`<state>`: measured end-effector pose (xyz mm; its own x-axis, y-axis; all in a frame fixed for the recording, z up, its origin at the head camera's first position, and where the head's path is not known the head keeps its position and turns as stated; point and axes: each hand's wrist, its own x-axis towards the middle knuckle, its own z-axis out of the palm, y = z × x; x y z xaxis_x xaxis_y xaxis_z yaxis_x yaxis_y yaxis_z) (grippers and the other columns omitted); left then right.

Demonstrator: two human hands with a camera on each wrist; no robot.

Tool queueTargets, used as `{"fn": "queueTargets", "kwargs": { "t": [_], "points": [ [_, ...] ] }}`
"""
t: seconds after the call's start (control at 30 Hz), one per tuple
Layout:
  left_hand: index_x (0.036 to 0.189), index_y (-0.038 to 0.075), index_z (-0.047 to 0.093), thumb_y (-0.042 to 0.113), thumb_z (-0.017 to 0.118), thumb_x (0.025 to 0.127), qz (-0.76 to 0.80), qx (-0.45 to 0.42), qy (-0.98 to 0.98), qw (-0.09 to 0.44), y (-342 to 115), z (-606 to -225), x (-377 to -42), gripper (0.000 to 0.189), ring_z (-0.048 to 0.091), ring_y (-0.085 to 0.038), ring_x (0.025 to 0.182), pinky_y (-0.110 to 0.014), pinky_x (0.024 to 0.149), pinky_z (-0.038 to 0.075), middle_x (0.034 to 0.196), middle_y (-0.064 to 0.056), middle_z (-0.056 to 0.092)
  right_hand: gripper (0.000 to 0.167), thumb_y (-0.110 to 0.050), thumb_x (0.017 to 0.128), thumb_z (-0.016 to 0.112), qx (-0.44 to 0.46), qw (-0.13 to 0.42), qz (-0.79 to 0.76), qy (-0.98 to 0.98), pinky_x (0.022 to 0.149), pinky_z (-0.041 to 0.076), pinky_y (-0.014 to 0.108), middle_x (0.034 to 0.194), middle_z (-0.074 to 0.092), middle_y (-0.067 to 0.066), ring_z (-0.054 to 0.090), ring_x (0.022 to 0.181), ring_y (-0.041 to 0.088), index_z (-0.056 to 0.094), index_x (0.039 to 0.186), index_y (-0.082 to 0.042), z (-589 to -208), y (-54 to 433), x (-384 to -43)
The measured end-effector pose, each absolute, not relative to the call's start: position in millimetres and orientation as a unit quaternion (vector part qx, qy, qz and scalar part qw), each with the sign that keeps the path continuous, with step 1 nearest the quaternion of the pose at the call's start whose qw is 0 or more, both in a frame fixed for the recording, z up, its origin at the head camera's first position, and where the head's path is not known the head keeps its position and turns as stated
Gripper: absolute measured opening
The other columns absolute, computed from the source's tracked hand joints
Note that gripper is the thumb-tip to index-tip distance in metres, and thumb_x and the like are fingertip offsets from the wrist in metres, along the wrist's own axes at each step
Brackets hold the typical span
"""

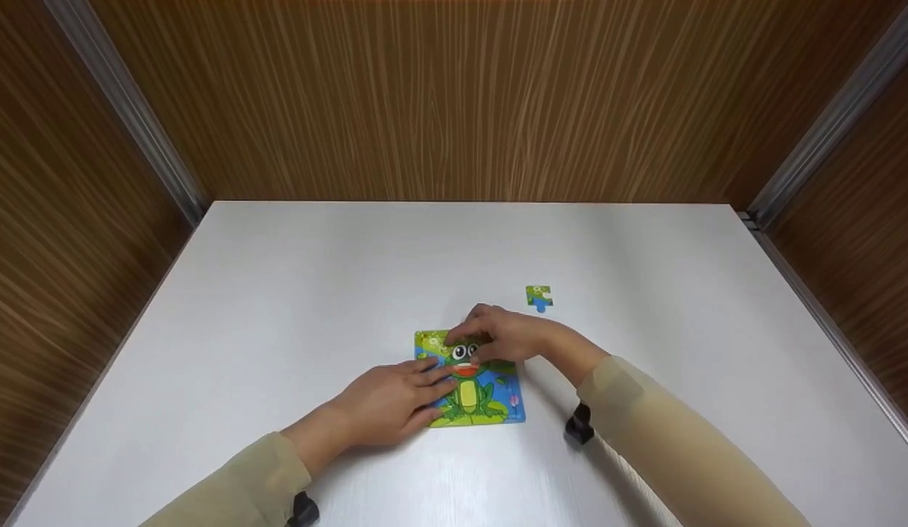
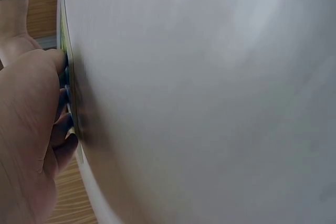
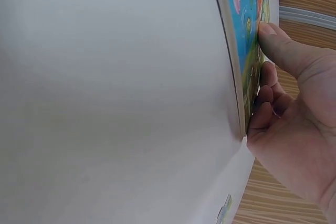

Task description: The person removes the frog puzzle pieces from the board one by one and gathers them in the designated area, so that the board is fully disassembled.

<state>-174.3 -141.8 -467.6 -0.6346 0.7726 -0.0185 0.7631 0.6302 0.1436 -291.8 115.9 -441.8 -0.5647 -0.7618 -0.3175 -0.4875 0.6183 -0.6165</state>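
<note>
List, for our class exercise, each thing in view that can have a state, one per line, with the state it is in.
Frog puzzle: flat, picture up, partly covered; whether complete is hidden.
Loose piece: flat, picture up, apart from the puzzle.
Left hand: fingers extended, resting on the puzzle.
Right hand: fingers bent, touching the puzzle; any grip unclear.

A brown wood-grain back panel (image 1: 461, 102) with vertical streaks rises behind a smooth white tabletop (image 1: 315, 256). A brown wood-grain left panel (image 1: 51, 241) and a matching right panel (image 1: 864, 190) flank it, with straight grey metal strips (image 1: 129, 110) along the corners. Pale light glares softly off the white surface.
</note>
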Motion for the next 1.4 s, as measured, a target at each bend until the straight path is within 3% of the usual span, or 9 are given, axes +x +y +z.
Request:
{"fn": "queueTargets", "kwargs": {
  "t": [0.37, 0.6, 0.8, 1.0, 1.4],
  "points": [
    [0.158, 0.016, 0.052, 0.042, 0.044, 0.114, 0.070, 0.422, 0.903, 0.041, -141, -466, -173, 0.052, 0.046, -0.028, 0.150, -0.041, 0.120, 0.040, 0.161, -0.003, 0.049, 0.041, -0.015, 0.094, 0.083, -0.320, 0.268, -0.308, 0.855, 0.103, 0.048, 0.041, 0.125, 0.060, -0.001, 0.054, 0.110, 0.020, 0.073, 0.133, -0.022, -449, 117, -292],
    [0.159, 0.018, 0.052, 0.043, 0.043, 0.114, 0.078, 0.414, 0.905, 0.054, -141, -467, -174, 0.053, 0.044, -0.027, 0.151, -0.042, 0.119, 0.041, 0.162, -0.001, 0.048, 0.040, -0.010, 0.095, 0.081, -0.319, 0.276, -0.297, 0.857, 0.103, 0.048, 0.039, 0.123, 0.059, 0.001, 0.052, 0.109, 0.020, 0.071, 0.133, -0.017, -446, 114, -291],
    [0.157, 0.017, 0.055, 0.042, 0.044, 0.114, 0.086, 0.422, 0.902, 0.038, -141, -468, -173, 0.051, 0.047, -0.027, 0.149, -0.042, 0.119, 0.042, 0.160, -0.003, 0.051, 0.030, -0.003, 0.095, 0.077, -0.332, 0.284, -0.291, 0.851, 0.099, 0.046, 0.040, 0.119, 0.059, 0.003, 0.049, 0.108, 0.022, 0.075, 0.121, -0.017, -444, 110, -290],
    [0.158, 0.017, 0.054, 0.042, 0.044, 0.113, 0.084, 0.420, 0.903, 0.044, -141, -468, -173, 0.052, 0.046, -0.026, 0.150, -0.042, 0.119, 0.042, 0.161, -0.002, 0.050, 0.041, -0.009, 0.095, 0.079, -0.312, 0.279, -0.290, 0.861, 0.106, 0.048, 0.043, 0.127, 0.056, 0.003, 0.052, 0.111, 0.023, 0.072, 0.134, -0.022, -444, 111, -287],
    [0.161, 0.020, 0.050, 0.045, 0.040, 0.114, 0.080, 0.404, 0.908, 0.076, -141, -465, -173, 0.054, 0.040, -0.024, 0.153, -0.043, 0.119, 0.042, 0.166, 0.004, 0.041, 0.045, -0.007, 0.097, 0.076, -0.353, 0.285, -0.243, 0.857, 0.109, 0.046, 0.045, 0.131, 0.059, 0.001, 0.051, 0.118, 0.021, 0.074, 0.137, -0.026, -439, 107, -290]
  ]
}}
